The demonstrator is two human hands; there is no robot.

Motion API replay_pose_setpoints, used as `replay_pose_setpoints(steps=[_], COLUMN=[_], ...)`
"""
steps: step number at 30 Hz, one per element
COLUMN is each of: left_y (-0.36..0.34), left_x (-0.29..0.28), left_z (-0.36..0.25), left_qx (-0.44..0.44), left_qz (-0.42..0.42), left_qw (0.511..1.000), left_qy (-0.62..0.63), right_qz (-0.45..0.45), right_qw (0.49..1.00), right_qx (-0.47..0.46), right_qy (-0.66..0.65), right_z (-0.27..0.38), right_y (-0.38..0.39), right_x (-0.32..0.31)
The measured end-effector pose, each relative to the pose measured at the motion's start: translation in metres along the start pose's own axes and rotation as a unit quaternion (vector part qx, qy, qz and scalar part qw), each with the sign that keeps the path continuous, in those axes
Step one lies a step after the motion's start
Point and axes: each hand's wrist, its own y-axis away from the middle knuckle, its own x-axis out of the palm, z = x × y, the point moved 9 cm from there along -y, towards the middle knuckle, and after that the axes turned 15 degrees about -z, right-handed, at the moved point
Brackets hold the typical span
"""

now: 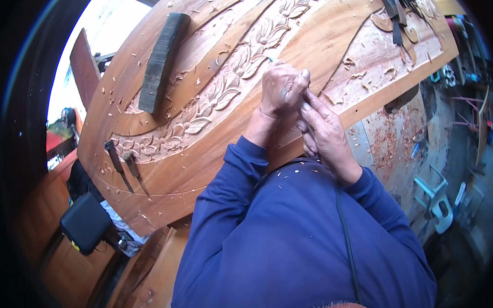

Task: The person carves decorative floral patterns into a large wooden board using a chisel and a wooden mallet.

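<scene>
Big carved wood panel (329, 37) on the table, flower band running diagonally. Dark mallet block (163, 60) lies upper left, spare chisels (125, 168) lower left. Left hand (281, 90) fisted around a chisel (271, 59), right hand (323, 130) closed low on the shaft. Tip points up-left into the petals, long axis toward the chest. Best kept shallow, following the grain.

Both forearms in blue sleeves rise from the lower middle of the frame and meet at its centre. The left hand (281, 90) is curled into a fist, knuckles up. The right hand (324, 132) lies just beside it, its fingers (311, 105) stretched toward the left fist and touching it.
</scene>
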Motion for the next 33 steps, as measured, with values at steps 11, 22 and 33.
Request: replay_pose_setpoints(steps=[11, 22, 33], left_y=[-0.011, -0.006, -0.024], left_x=[-0.013, -0.012, -0.046], left_z=[0.0, 0.008, -0.005], left_qx=[0.093, 0.035, 0.086], left_qz=[0.009, 0.02, -0.124], left_qw=[0.994, 0.994, 0.98], left_qy=[0.057, 0.104, 0.133], right_qz=[-0.061, -0.127, -0.026], right_qw=[0.997, 0.991, 0.995], right_qx=[-0.024, 0.014, -0.095], right_qy=[-0.03, -0.029, 0.014], right_z=[-0.001, -0.002, 0.018], right_y=[0.007, 0.016, 0.018], right_x=[0.027, 0.033, 0.064])
